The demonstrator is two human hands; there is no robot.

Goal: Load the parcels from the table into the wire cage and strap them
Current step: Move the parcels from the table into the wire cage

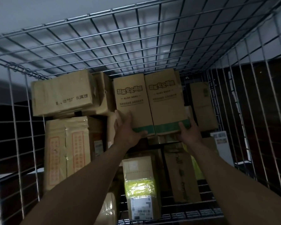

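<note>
Cardboard boxes, a green-taped pair, sit high in the cage atop other parcels. My left hand and right hand grip their lower corners, fingers wrapped round the sides.

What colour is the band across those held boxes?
The band on the boxes is green; head view.

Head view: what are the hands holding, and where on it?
Two printed boxes, pressed side by side. The left hand grips the lower left corner, the right hand the lower right corner, both at the green stripe.
</note>
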